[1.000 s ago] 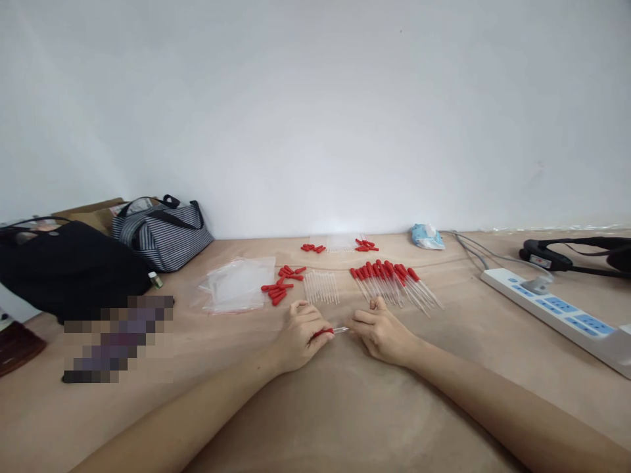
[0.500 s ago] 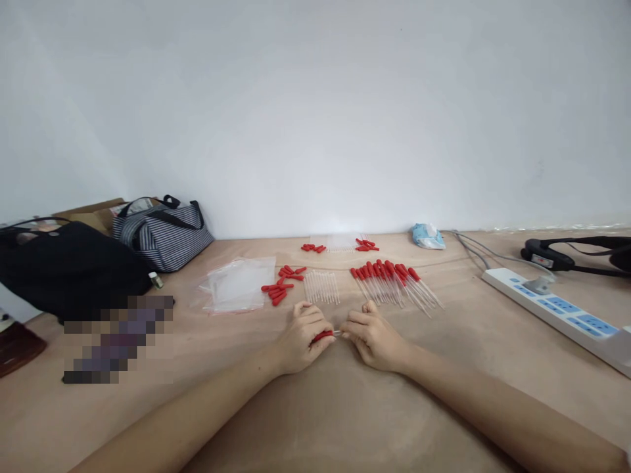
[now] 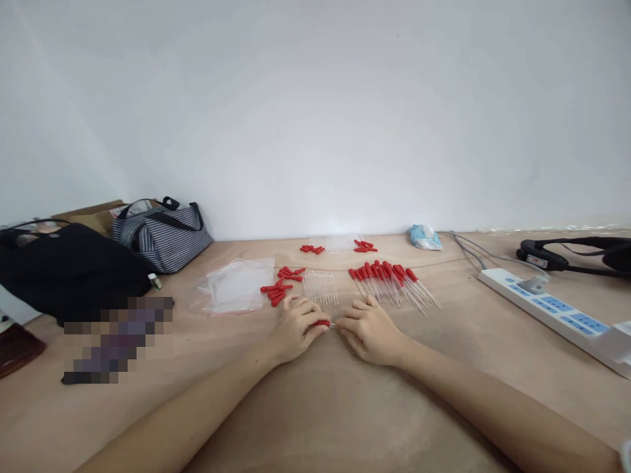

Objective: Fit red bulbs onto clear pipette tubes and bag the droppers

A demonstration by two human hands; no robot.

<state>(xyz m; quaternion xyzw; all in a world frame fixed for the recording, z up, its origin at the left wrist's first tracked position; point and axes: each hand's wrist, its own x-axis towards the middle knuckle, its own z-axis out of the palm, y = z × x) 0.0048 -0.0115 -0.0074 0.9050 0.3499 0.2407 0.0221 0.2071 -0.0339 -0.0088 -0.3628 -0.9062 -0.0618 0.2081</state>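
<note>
My left hand is closed around a red rubber bulb, whose tip shows between thumb and fingers. My right hand pinches a thin glass dropper tube; a short bit of it shows at the bulb's mouth, and the rest is hidden by the fingers. Just beyond my hands lies a row of bare glass tubes. Loose red bulbs are scattered to their left. On the right, several droppers with red bulbs fitted lie in a fanned pile.
Clear plastic bags are stacked at left. More tubes and red bulbs lie near the wall. A blue mask, a power strip and a black strapped device are at right. Striped and black bags stand left.
Both hands have shifted slightly away from me and a little left, still holding bulb and tube together. The piles on the table look the same.
</note>
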